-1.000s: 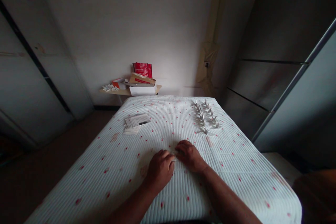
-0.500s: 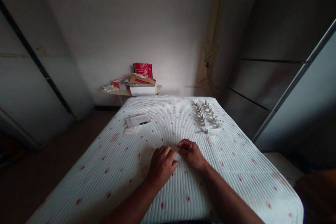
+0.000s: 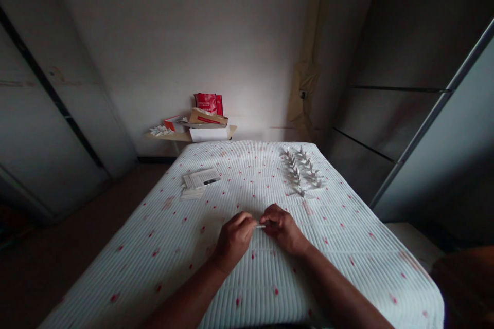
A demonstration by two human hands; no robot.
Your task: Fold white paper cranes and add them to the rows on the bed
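A small folded piece of paper (image 3: 260, 226) shows as a thin pale strip between my two hands, just above the bedspread. My left hand (image 3: 236, 236) pinches its left end with thumb and fingers. At the other end, my right hand (image 3: 283, 229) has its fingers closed on the paper too. Most of the paper is hidden by the fingers. Beyond my right hand, several folded paper cranes (image 3: 296, 172) stand in two rows. Farther to the left lies a stack of printed paper sheets (image 3: 201, 179).
The striped, red-dotted bedspread (image 3: 247, 288) covers the surface under my hands. Behind its far left corner, a shelf (image 3: 173, 136) bears a white box (image 3: 209, 134), a red bag (image 3: 206, 103) and small white pieces. A grey cabinet (image 3: 370, 113) stands at the right.
My left hand has drawn its fingers together into a pinch and turned slightly. The paper now appears as a narrow edge-on strip. My right hand has barely moved.
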